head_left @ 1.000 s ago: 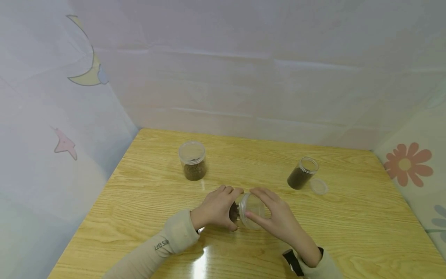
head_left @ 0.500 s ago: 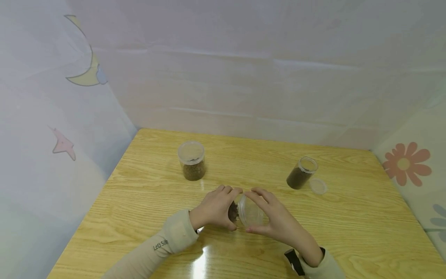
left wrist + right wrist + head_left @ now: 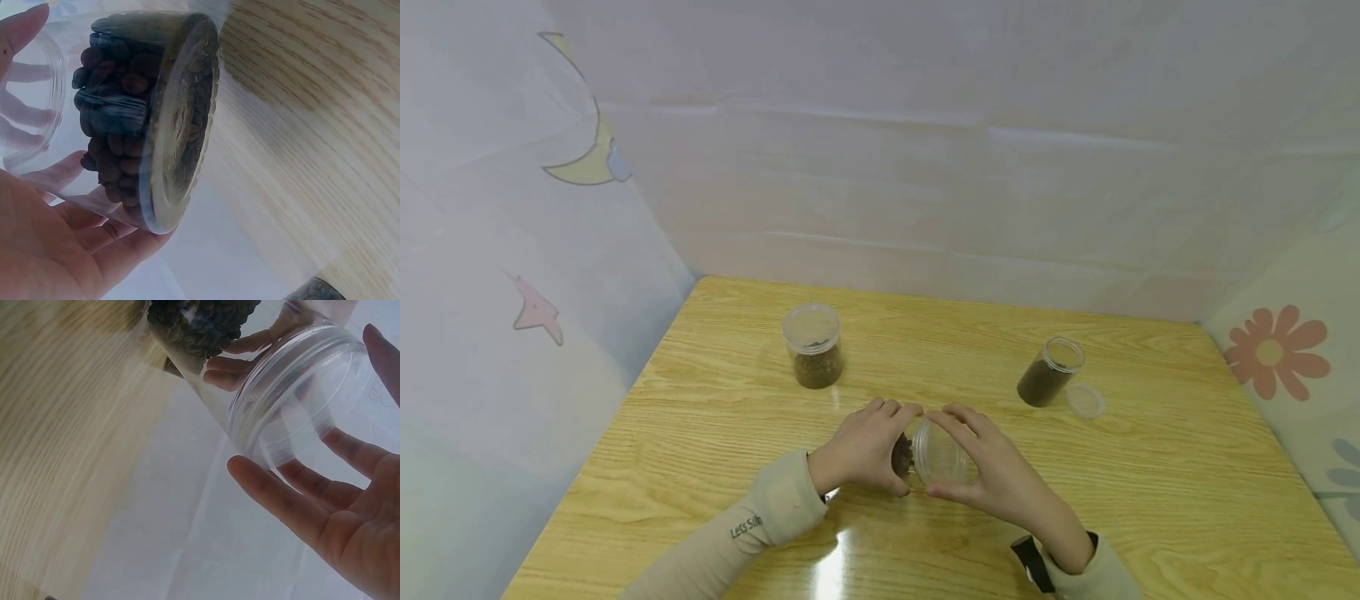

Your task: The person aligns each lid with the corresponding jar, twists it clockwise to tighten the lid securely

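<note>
Left hand [image 3: 865, 448] half-open, curled round base end of clear jar [image 3: 165, 125], dark beans [image 3: 115, 103] inside | right hand [image 3: 996, 465] half-open, holding its ridged end | jar tipped sideways between them | wider jar [image 3: 817, 362], slimmer jar [image 3: 1043, 382] beyond on surface [image 3: 700, 375]

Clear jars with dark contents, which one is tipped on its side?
The middle jar, held sideways between the left hand and right hand. The back-left jar and the narrow jar on the right both stand upright on the table.
</note>
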Tool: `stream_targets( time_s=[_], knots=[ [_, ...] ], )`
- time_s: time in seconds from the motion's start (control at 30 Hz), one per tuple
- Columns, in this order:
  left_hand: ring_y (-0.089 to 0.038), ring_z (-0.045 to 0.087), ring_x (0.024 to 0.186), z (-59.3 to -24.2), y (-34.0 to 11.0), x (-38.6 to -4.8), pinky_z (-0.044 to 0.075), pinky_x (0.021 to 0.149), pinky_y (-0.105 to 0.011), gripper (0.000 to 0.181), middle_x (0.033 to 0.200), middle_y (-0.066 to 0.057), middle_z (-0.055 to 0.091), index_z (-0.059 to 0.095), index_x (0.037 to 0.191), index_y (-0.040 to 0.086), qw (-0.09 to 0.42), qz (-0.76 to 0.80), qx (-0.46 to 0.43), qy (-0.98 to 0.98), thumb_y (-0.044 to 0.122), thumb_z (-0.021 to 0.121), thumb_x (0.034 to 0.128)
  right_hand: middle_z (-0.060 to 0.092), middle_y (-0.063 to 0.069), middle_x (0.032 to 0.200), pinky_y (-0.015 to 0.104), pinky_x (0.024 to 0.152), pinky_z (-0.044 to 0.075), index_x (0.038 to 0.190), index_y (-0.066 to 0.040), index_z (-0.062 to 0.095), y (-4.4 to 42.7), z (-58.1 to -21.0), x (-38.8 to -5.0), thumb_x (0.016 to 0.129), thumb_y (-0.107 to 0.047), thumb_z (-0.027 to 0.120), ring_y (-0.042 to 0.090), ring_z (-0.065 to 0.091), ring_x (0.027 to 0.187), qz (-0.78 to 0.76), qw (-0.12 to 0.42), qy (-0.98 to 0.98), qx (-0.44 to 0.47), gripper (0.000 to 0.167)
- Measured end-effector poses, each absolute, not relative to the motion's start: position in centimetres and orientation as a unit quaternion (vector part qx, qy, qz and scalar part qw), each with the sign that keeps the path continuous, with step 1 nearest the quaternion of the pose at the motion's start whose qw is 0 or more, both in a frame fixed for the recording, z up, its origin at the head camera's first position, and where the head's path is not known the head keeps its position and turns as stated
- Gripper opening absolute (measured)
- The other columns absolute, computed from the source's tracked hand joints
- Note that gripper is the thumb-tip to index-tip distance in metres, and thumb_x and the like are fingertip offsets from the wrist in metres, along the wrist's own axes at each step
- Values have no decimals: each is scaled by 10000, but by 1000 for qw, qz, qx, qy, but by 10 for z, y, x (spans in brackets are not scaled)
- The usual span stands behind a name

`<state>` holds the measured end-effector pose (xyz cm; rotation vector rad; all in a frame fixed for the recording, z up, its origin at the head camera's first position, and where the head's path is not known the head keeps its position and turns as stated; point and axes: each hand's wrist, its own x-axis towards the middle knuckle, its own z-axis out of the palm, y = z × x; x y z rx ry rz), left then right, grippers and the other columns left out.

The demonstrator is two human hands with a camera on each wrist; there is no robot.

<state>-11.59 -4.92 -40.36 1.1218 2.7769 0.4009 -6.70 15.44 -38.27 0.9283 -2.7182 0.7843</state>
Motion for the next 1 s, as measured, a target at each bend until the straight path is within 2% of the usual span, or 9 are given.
stream_targets(
  time_s=[0.33,0.5,0.6,0.87,1.0],
  knots=[
    [-189,509,975,-403,-50,-115,494,717,-318,926,1116,-33,547,393,1316,160,56,136,374,916,460,819,550,526,104,1184,437,740,498,1311,-115,466,151,-383,-65,694,-411,765,283,550,1005,276,88,-916,279,747],
    [-191,513,967,-403,-50,-115,495,709,-321,919,1107,-36,551,400,1309,158,48,140,377,914,449,820,546,552,103,1144,255,603,506,1270,-95,494,148,-384,-65,696,-395,770,263,596,873,299,82,-915,260,705],
    [-189,512,964,-403,-50,-115,494,705,-320,919,1107,-36,551,400,1311,158,48,140,377,914,450,819,547,557,119,1137,193,546,482,1270,-70,492,147,-384,-65,703,-417,759,279,603,837,311,73,-915,247,717],
    [-186,514,960,-404,-50,-115,494,707,-312,912,1102,-35,552,403,1304,158,44,139,379,914,453,817,548,564,124,1137,219,549,489,1279,-72,487,146,-382,-63,700,-445,749,269,607,801,303,69,-921,233,737],
    [-185,514,953,-404,-50,-115,493,703,-310,906,1093,-33,552,405,1298,159,43,139,379,914,450,817,546,563,113,1151,301,629,515,1286,-79,486,147,-381,-63,695,-449,750,270,606,854,284,70,-928,232,745]
  ],
)
